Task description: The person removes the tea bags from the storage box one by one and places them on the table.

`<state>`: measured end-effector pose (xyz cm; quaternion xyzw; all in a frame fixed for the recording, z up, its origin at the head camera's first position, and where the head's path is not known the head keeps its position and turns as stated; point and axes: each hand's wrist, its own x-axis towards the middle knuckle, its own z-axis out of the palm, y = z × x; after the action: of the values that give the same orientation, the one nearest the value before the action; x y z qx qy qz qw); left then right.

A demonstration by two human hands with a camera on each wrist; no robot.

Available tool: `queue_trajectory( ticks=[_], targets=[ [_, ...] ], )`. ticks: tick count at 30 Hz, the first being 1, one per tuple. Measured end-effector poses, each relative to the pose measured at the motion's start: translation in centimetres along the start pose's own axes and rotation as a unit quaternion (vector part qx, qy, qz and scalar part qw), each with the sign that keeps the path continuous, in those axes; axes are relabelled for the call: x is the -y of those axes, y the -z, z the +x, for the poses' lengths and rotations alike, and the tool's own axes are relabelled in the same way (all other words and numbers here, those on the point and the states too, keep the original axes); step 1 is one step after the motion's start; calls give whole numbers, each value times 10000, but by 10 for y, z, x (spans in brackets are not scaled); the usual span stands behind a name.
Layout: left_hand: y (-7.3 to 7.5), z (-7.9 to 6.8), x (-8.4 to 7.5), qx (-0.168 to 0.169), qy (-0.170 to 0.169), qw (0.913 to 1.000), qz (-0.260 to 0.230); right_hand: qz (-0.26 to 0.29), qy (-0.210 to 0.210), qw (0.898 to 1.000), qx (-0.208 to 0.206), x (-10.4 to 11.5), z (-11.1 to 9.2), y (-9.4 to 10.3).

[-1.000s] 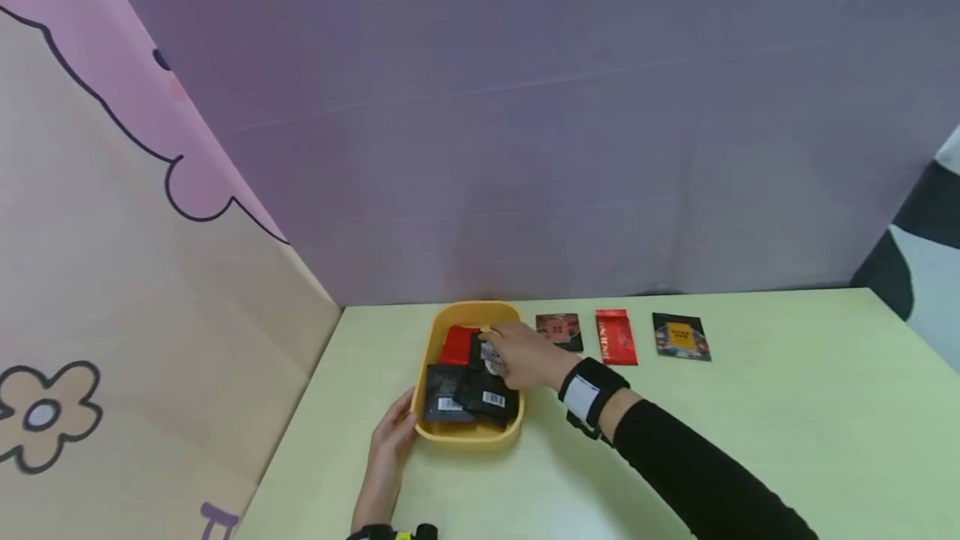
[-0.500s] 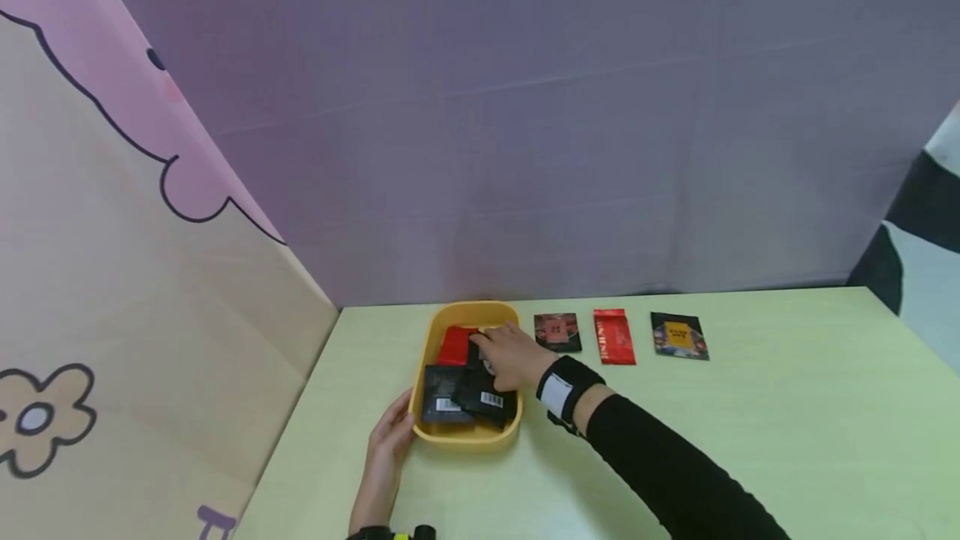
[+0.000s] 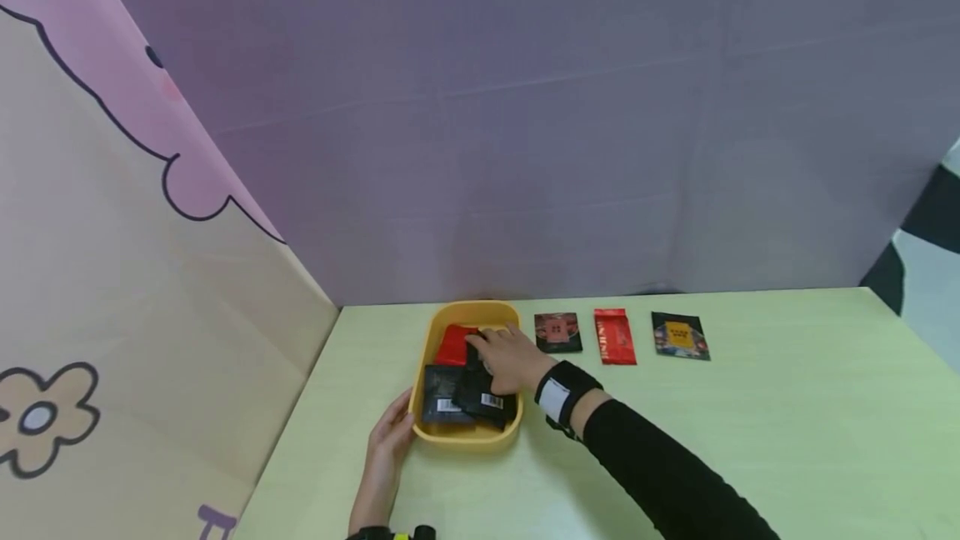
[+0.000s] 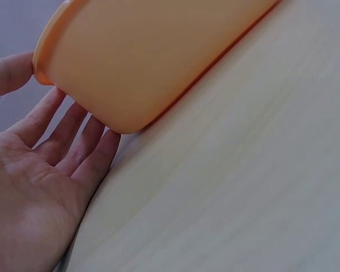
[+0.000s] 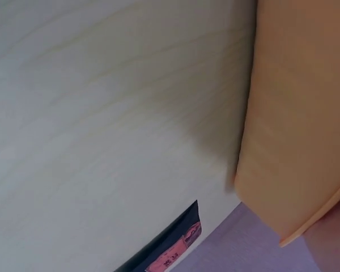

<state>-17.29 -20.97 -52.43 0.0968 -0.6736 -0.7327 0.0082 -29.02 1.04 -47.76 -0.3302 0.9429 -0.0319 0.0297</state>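
- Resting against the near left corner of the shallow yellow plastic tray point(image 3: 431, 340), the left hand point(image 3: 390, 440) lay with fingers straight and relaxed on the tray's outer wall, gripping nothing; the left wrist view showed those fingers point(image 4: 73, 141) touching the tray's underside edge point(image 4: 158, 56).
- Sitting on the pale green worktop point(image 3: 750, 423), the tray stood close to the back wall, toward the left side.
- Inside the tray lay a loose heap of flat foil sachets: two black sachets with white barcode labels point(image 3: 468, 394) at the near end and a red sachet point(image 3: 455, 344) at the far end.
- The right hand point(image 3: 506, 361), at the end of a black sleeve point(image 3: 660, 473) with a black-and-white wrist strap point(image 3: 558, 394), reached into the tray from the right, its fingers over the sachets at the far end; whether they had pinched one could not be told.
- Judging by this, the step in hand was picking one sachet out of the heap while the left hand steadied the tray; the next move would call for a clean pinch on a single sachet and a lift clear of the rim.
- Beyond the tray to the right, three sachets lay in a row, apart from one another: a dark one with a pink print point(image 3: 558, 332), a narrow red one point(image 3: 615, 337), and a black one with a yellow square point(image 3: 679, 335).
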Motion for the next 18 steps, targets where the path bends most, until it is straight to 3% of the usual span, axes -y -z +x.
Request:
queue_trajectory(
  ticks=[18],
  targets=[
    [2, -1, 1, 35, -180, 9998, -64, 551, 163, 9950, -818, -5, -1, -9]
  ],
)
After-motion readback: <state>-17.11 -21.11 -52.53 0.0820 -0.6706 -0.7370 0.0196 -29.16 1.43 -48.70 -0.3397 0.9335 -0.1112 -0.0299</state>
